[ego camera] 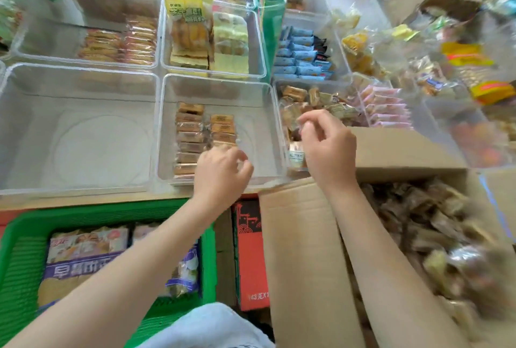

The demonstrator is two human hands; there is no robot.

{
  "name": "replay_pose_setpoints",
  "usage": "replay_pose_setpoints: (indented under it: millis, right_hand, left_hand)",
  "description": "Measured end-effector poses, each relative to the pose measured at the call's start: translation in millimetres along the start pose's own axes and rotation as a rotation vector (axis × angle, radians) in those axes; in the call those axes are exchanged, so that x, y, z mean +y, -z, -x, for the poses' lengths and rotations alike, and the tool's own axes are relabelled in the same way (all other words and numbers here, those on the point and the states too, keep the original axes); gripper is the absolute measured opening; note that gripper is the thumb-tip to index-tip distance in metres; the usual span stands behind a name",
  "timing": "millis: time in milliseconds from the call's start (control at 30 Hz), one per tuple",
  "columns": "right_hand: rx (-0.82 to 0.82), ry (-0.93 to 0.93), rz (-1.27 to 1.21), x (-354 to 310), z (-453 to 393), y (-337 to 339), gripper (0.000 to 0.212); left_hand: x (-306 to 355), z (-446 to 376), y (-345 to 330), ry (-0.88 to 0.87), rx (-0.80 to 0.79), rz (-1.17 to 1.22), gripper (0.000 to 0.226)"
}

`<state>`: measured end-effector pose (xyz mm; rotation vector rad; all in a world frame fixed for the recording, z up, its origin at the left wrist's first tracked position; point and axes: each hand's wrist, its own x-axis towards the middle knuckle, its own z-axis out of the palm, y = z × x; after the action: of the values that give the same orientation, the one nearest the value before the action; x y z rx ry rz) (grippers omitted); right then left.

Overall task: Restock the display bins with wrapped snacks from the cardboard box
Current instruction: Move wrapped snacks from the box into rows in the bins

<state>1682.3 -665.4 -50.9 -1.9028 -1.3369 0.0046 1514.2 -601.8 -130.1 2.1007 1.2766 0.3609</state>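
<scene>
Cardboard box (304, 236) sits under the right forearm, loose snacks (418, 216) inside to that arm's right. Left hand (220, 169) hovers over the bin (251, 91), fingers curled; whether it holds anything cannot be told. Stacked bars (190, 138) lie just beyond it, long axes crosswise. Right hand (326, 146) pinches a wrapper by the neighbouring bin

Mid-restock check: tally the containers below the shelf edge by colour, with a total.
Green basket: 1
Red carton: 1
Brown cardboard box, open: 1
Total: 3
The brown sliver between basket and carton is too hidden to count.
</scene>
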Motion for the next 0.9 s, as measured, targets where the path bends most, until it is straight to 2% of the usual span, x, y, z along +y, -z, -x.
replay_pose_setpoints:
  millis: [67, 100, 200, 267, 367, 567, 633, 733, 833, 900]
  right_hand:
    - [0.084, -0.138, -0.011, 21.2, 28.1, 37.6, 0.019]
    - [0.086, -0.213, -0.03, 32.0, 41.9, 52.3, 0.02]
    - [0.045, -0.38, -0.065, 59.2, 77.6, 85.8, 0.021]
    - [-0.043, -0.448, -0.028, 73.0, 94.4, 101.1, 0.021]
    - [-0.287, -0.516, 0.082, 94.9, 110.8, 111.2, 0.021]
    - [-0.631, -0.493, 0.219, 138.8, 115.6, 72.5, 0.043]
    - [-0.713, -0.493, 0.304, 146.1, 115.5, 57.8, 0.043]
    - [-0.669, -0.489, 0.302, 143.8, 108.3, 62.6, 0.024]
    - [-0.58, -0.511, 0.088, 125.2, 92.4, 100.4, 0.017]
    - [-0.553, -0.532, -0.122, 107.5, 84.8, 130.6, 0.016]
  left_hand:
    - [54.9, 33.3, -11.8, -0.016, -0.117, 0.176, 0.029]
    - [77.2, 49.2, -21.0, -0.011, -0.176, 0.222, 0.036]
    - [114.7, 83.2, -56.8, 0.029, -0.343, 0.272, 0.082]
    - [118.7, 93.4, -75.1, 0.113, -0.402, 0.374, 0.096]
    - [109.3, 96.1, -84.3, 0.233, -0.37, 0.552, 0.1]
    - [104.9, 102.3, -86.0, 0.236, -0.333, 0.671, 0.083]
    - [108.5, 103.8, -85.5, 0.24, -0.328, 0.658, 0.083]
    - [107.0, 105.1, -84.5, 0.26, -0.339, 0.679, 0.092]
    - [106.2, 108.0, -83.0, 0.284, -0.362, 0.622, 0.106]
    - [110.1, 109.2, -79.2, 0.265, -0.302, 0.562, 0.096]
